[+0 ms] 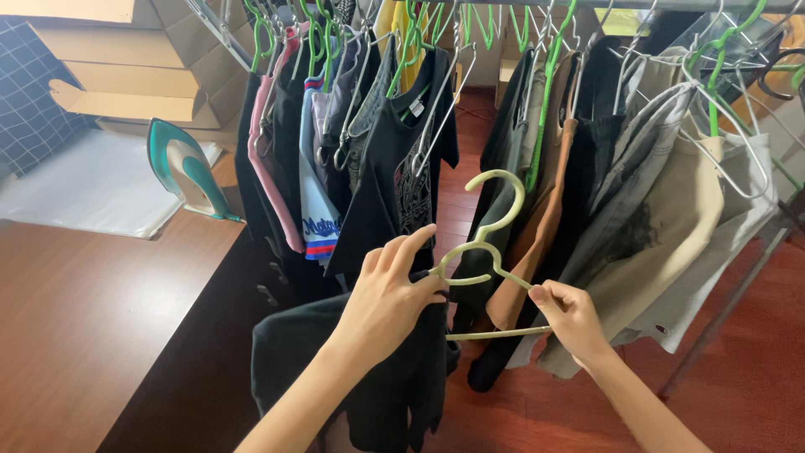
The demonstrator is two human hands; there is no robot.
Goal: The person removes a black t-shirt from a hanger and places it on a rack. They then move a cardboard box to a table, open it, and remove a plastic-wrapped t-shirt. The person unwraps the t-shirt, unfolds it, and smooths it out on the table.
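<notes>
A pale yellow-green plastic hanger (493,252) is held between both hands in front of a clothes rack. My left hand (387,298) grips its left shoulder, where a black garment (352,369) hangs down over my forearm and the table edge. My right hand (570,317) pinches the right end of the hanger, where the sloping arm meets the bottom bar. The hook points up, free of the rail.
A rail (537,7) carries several garments on green and metal hangers: black tees (394,159), a pink top (267,159), beige and grey pieces (671,218). A teal and white iron (183,172) stands upright on the wooden table (75,319). Cardboard boxes (126,59) are stacked behind it. Red-brown floor lies at the right.
</notes>
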